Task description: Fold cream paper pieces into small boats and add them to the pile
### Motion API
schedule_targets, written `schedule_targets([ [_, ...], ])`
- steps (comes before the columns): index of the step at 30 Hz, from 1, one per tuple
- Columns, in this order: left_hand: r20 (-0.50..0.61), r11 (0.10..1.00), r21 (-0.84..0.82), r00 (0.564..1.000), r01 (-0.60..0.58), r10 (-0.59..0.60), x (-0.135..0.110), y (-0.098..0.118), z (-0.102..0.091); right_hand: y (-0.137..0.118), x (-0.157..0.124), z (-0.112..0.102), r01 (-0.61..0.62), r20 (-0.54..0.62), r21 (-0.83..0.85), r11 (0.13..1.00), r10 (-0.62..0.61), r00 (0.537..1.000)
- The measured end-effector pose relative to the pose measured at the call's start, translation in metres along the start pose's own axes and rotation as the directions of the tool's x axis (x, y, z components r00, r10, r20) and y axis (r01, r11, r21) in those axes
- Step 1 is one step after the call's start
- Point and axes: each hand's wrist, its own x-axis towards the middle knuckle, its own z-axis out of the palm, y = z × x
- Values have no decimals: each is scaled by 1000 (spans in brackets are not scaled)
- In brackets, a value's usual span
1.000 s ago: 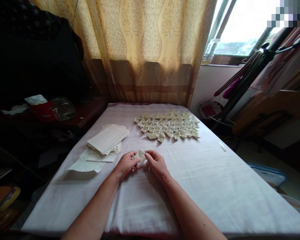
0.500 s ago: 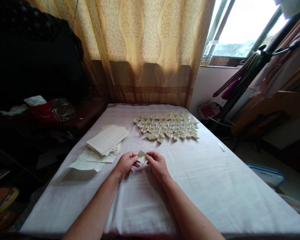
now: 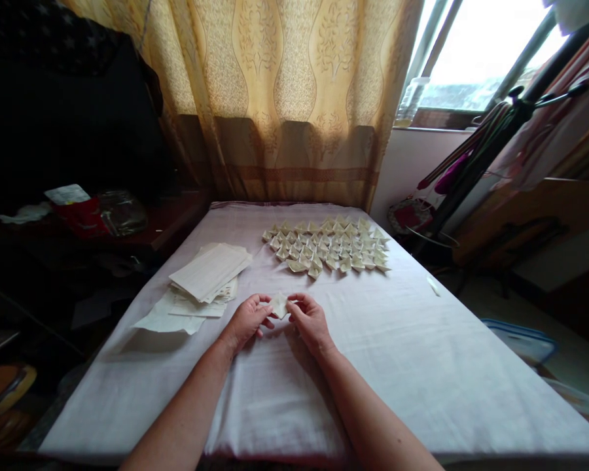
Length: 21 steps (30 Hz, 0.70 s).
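Observation:
Between my hands is a small piece of folded paper (image 3: 279, 305), pale and diamond-shaped. My left hand (image 3: 250, 320) pinches its left side between thumb and fingers. On the opposite side, my right hand (image 3: 308, 320) grips the right corner in the same way. Both hands are just above the white cloth, near the middle of the table. Beyond them, rows of small folded paper boats (image 3: 328, 247) stand close together. A stack of loose paper sheets (image 3: 211, 271) lies left of my hands, with one curled sheet (image 3: 169, 317) at its near edge.
A white cloth covers the table (image 3: 422, 379). A small white scrap (image 3: 433, 286) lies near its right edge. To the left, a dark shelf bears a red packet (image 3: 81, 216) and a clear jar (image 3: 124, 212). A black coat stand (image 3: 491, 150) rises at the right, beside the window.
The folded paper's upper point sits slightly lower and its shape looks a little flatter. Both hands keep their hold on it and have hardly moved.

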Motion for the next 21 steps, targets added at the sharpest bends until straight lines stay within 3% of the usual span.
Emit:
schedule_targets([
  [11, -9, 998, -13, 998, -58, 58, -2, 2, -2, -4, -7, -5, 43, 109, -19, 999, -40, 993],
  [21, 32, 995, 49, 996, -87, 85, -5, 1, -3, 7, -1, -6, 128, 107, -95, 987, -118, 987],
])
